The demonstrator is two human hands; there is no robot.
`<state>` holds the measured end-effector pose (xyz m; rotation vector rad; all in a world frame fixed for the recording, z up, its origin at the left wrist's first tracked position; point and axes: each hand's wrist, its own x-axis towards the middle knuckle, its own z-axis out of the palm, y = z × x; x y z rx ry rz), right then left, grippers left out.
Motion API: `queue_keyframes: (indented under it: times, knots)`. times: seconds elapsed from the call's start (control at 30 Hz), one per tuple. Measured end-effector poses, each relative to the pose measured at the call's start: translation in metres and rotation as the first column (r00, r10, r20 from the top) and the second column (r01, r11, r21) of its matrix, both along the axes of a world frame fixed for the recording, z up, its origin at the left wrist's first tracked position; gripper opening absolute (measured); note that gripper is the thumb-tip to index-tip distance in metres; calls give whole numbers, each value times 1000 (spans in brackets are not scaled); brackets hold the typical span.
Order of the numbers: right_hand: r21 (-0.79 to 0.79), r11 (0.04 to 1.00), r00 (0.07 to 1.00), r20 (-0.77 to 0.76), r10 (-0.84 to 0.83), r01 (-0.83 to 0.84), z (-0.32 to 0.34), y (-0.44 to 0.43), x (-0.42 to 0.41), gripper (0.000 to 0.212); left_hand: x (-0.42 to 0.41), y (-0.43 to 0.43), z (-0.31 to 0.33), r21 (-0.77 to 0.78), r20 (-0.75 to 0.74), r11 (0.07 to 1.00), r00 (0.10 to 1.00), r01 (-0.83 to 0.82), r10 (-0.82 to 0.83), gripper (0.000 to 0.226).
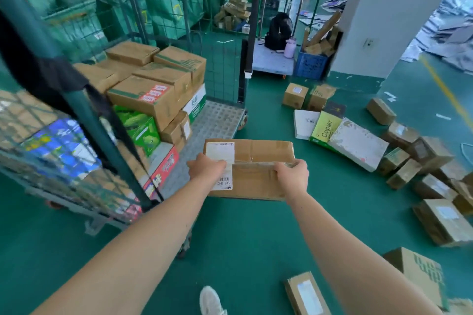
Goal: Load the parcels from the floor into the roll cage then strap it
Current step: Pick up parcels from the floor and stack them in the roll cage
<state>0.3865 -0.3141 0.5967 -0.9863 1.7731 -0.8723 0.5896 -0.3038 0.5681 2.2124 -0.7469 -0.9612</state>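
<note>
left hand [207, 167] and right hand [291, 174] each grip my parcel [252, 169], mid-frame above floor [243, 238] | step: loading | next: i'd set it on the bare deck of roll cage [217, 120], centre-left | many parcels wait right

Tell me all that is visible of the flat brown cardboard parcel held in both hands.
The flat brown cardboard parcel is shallow, creased and taped shut. A white barcode label covers its left end. It is held above the green floor, near the open side of the green wire roll cage. The left hand grips it over the label; the right hand grips its right edge.
</note>
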Motion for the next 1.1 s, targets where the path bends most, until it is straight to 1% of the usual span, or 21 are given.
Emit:
queue_keyframes:
  times: [0.2,0.27,0.33,0.43,0.57,0.63,0.73,0.8,0.9,1.0,1.1]
  knots:
    - [14,999,999,4,46,-46,3,-99,20,45,28,-97,7,-48,-55,998,998,-27,24,54]
    - [22,997,997,10,71,-71,0,-128,30,45,38,-119,7,-63,-76,997,996,-50,45,52]
    - [39,994,994,21,103,-104,-5,-160,44,43,49,-142,4,-45,-71,996,995,-73,70,51]
    - [59,980,981,36,189,-191,-11,-211,72,41,71,-176,-1,-51,-68,989,989,-136,133,49]
    - [86,927,931,31,364,-365,-15,-286,129,43,117,-211,-2,-53,-68,950,951,-307,303,53]
    - [113,877,884,41,465,-466,-15,-321,162,36,141,-225,-3,-61,-73,915,916,-399,394,46]
    - [131,780,789,44,612,-612,-13,-359,211,17,174,-237,-2,-58,-86,853,854,-518,513,42]
    - [122,723,732,49,679,-680,-13,-372,244,22,194,-236,-3,-56,-109,802,802,-594,587,43]
    - [126,615,623,29,782,-778,-18,-380,296,24,223,-224,-9,-53,-78,708,709,-705,700,33]
    - [134,516,526,42,850,-846,-24,-375,344,24,253,-207,-16,-33,-55,621,622,-783,781,38]
    - [171,406,419,48,907,-898,-34,-365,399,17,292,-185,-25,32,-31,522,521,-852,853,48]
